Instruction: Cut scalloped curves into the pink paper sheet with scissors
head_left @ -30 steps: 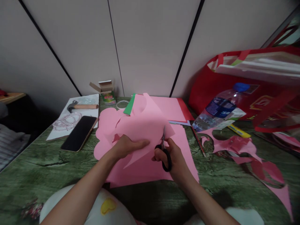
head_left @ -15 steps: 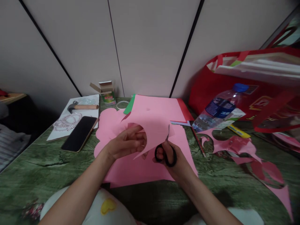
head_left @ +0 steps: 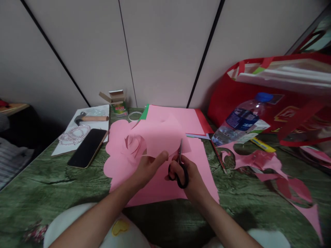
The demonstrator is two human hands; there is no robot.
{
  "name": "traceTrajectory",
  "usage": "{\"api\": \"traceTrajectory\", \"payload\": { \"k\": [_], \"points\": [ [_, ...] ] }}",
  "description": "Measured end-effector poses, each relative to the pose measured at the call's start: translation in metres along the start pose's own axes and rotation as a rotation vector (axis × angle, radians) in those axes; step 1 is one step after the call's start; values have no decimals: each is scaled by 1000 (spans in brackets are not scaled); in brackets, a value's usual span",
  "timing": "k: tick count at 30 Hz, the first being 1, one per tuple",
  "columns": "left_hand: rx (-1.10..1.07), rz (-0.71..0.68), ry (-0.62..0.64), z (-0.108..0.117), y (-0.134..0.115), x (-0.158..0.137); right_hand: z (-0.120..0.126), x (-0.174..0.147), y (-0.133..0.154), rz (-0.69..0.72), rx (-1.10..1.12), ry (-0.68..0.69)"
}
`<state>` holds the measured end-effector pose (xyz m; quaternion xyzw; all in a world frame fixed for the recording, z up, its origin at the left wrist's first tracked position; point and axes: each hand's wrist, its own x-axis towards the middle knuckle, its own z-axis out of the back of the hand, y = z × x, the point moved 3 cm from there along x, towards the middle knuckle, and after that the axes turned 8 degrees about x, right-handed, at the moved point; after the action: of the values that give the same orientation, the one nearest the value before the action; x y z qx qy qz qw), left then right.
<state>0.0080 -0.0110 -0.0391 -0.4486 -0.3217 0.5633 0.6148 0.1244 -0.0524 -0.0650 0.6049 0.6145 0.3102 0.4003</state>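
My left hand (head_left: 151, 168) grips the near edge of a pink paper sheet (head_left: 162, 136), thumb on top and fingers hidden beneath. In my right hand (head_left: 190, 174) is a pair of scissors (head_left: 185, 176) with black handles, fingers through the loops. The blades point away from me and lie at the sheet's right part; whether they are cutting cannot be made out. Under the hands is a stack of pink paper (head_left: 201, 172). To the left of the sheet sits a pink paper rose (head_left: 133, 144), beside a scalloped pink paper shape (head_left: 115, 151).
On the left are a phone (head_left: 88, 148), a hammer (head_left: 94, 118) and a string of beads (head_left: 74, 134). A small open box (head_left: 119, 106) stands behind. At the right are a water bottle (head_left: 240, 119), a pencil (head_left: 219, 156), pink paper scraps (head_left: 269, 162) and a red bag (head_left: 222, 93).
My left hand has moved right and nearer to me, onto the sheet's near edge. The curved cut-out has turned, uncovering the rose. The scissors have shifted slightly left.
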Motion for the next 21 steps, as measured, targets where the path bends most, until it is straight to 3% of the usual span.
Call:
{"api": "traceTrajectory", "payload": {
  "k": [4,11,15,21],
  "points": [
    [48,-146,-117,0,-5,0,2,1,-4,4,3,-4],
    [-22,-192,-85,-2,-9,-3,7,4,-4,31,5,-16],
    [-88,-174,-176,-1,-5,-4,6,3,0,95,35,45],
    [44,-169,-176,0,-1,-6,2,1,8,140,-37,52]
  ]
}}
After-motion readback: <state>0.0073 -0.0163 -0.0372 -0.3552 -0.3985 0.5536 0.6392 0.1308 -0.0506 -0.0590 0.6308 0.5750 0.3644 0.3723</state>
